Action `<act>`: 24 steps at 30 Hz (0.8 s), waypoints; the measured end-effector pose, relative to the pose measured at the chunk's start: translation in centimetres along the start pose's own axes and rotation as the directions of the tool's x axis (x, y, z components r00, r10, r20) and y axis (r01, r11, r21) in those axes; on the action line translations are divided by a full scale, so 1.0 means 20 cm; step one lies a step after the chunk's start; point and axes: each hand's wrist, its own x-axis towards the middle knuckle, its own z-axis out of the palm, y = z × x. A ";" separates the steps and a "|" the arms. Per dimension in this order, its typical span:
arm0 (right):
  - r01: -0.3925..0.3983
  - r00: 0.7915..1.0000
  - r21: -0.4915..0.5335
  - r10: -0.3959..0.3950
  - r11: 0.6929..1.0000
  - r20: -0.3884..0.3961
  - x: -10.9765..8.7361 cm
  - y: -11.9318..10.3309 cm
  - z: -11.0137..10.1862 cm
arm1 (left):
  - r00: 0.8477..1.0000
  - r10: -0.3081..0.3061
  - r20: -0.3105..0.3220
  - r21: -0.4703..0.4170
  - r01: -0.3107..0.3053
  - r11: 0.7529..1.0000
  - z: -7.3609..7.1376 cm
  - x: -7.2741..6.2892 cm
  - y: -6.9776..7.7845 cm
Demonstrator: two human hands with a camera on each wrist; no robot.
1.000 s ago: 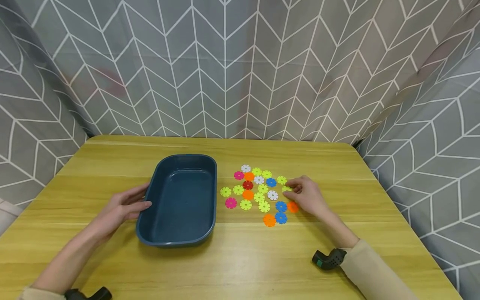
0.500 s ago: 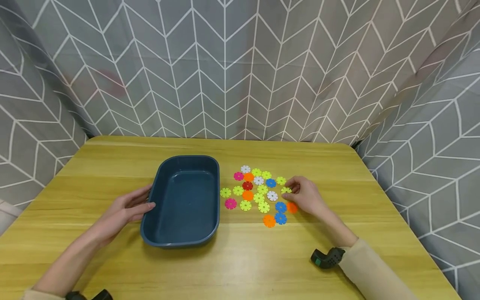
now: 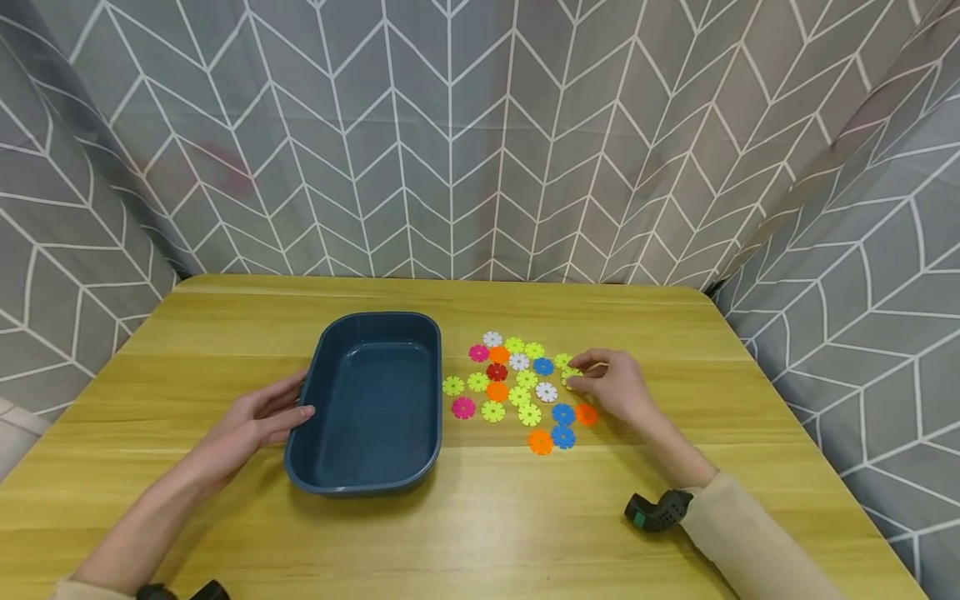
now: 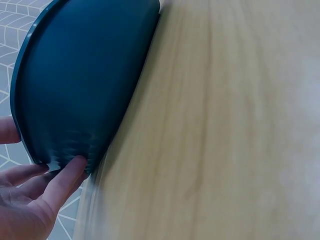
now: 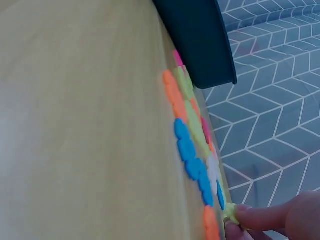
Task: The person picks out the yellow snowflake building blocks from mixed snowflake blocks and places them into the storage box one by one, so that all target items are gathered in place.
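Note:
My left hand grips the left wall of a dark blue plastic basin, thumb over the rim and fingers outside. In the left wrist view, those fingers lie against the outer wall near the tabletop. At the right end of a spread of discs, my right hand pinches a yellow-green snowflake disc between thumb and forefinger. The right wrist view shows this disc at the fingertips. Close to that hand lie an orange disc, another yellow-green disc and a blue disc.
Several notched discs in yellow-green, white, pink, red, orange and blue lie flat between basin and right hand, some overlapping. An orange disc is nearest the front. The wooden table backs onto a grey patterned curtain.
The basin has shifted slightly to the right with my left hand on it. My right thumb and forefinger have come together on the yellow-green disc.

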 end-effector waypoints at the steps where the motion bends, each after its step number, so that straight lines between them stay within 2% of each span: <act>1: -0.015 1.000 0.029 0.015 0.999 0.011 0.00 0.00 0.00 | 1.000 0.000 0.001 -0.002 0.000 1.000 0.00 0.00 0.00; 5: -0.062 0.997 0.153 0.053 0.986 0.061 0.02 -0.03 0.00 | 1.000 0.014 0.004 -0.018 -0.014 1.000 0.00 0.00 0.00; 11: -0.115 0.990 0.259 0.087 0.959 0.115 0.03 -0.09 0.02 | 1.000 0.023 0.008 -0.041 -0.022 0.999 0.01 -0.01 -0.01; 24: -0.127 0.983 0.288 0.081 0.949 0.167 0.07 -0.20 0.08 | 0.999 0.037 0.011 -0.044 -0.036 0.998 0.00 0.00 -0.01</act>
